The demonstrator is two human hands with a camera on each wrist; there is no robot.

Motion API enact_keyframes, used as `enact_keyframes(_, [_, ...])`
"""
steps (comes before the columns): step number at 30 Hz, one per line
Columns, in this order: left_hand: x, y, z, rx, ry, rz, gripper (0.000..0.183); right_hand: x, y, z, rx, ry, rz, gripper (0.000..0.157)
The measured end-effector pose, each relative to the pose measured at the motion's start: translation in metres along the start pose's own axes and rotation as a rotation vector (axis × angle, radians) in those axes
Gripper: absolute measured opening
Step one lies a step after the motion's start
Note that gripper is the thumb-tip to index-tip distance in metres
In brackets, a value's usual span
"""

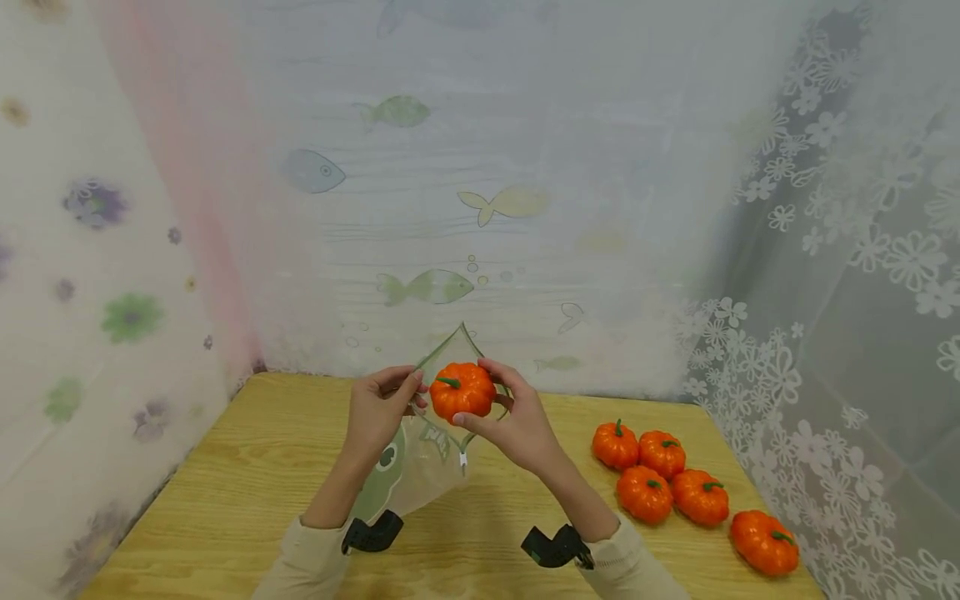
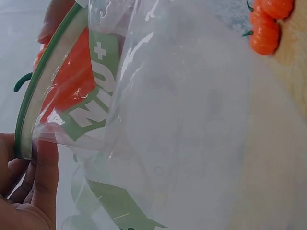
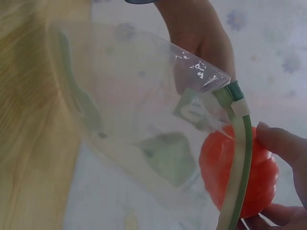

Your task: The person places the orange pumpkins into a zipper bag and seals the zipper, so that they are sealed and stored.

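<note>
My right hand [image 1: 521, 421] grips a small orange pumpkin [image 1: 467, 390] with a green stem, thumb on its near side and fingers at the far side. The pumpkin is at the open mouth of a clear zip bag [image 1: 427, 475] with green printing, partly past the rim in the right wrist view. My left hand [image 1: 382, 410] pinches the bag's green-edged rim [image 2: 29, 105] at the left, holding the mouth spread in a diamond shape. A white slider [image 3: 241, 107] sits at one end of the zip. The bag hangs down over the table.
Several more orange pumpkins stand on the right of the wooden table [image 1: 247, 467], four-sided cluster-like, with one pumpkin [image 1: 763, 543] apart near the right edge. Curtains with fish and flower prints [image 1: 510, 200] enclose the back and sides.
</note>
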State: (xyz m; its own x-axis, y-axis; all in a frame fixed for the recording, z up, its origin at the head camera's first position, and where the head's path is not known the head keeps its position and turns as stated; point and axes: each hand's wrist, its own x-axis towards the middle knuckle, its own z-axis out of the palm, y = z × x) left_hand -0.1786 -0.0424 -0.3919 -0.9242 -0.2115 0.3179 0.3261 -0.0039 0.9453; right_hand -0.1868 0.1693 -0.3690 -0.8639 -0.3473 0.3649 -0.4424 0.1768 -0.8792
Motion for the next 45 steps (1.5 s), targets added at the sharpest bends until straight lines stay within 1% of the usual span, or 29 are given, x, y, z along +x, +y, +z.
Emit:
enact_keyframes(5, [0.001, 0.003, 0.0, 0.002, 0.006, 0.0, 0.019, 0.001, 0.002, 0.001, -0.012, 0.015, 0.004, 0.076])
enact_keyframes(11, [0.001, 0.004, -0.001, -0.003, 0.0, -0.005, 0.023, 0.002, 0.005, 0.002, -0.008, 0.002, 0.016, 0.077])
enact_keyframes(20, [0.003, 0.005, -0.003, 0.013, -0.003, 0.012, 0.025, 0.004, 0.007, 0.003, 0.003, 0.002, 0.01, 0.073])
enact_keyframes(26, [0.002, 0.004, -0.003, 0.02, -0.005, 0.011, 0.021, 0.003, 0.008, 0.004, 0.023, -0.002, 0.006, 0.069])
enact_keyframes(31, [0.002, 0.004, -0.003, 0.0, -0.002, 0.015, 0.02, 0.001, 0.01, 0.003, 0.049, 0.02, -0.041, 0.063])
enact_keyframes(34, [0.002, 0.004, -0.003, 0.0, 0.006, 0.024, 0.019, -0.001, 0.013, 0.003, 0.087, 0.052, -0.095, 0.059])
enact_keyframes(38, [0.003, 0.004, -0.004, 0.014, 0.016, 0.027, 0.02, -0.005, 0.019, 0.003, 0.122, 0.109, -0.172, 0.051])
enact_keyframes(45, [0.004, 0.003, -0.005, 0.023, 0.027, 0.03, 0.018, -0.015, 0.032, 0.002, 0.204, 0.223, -0.251, 0.041])
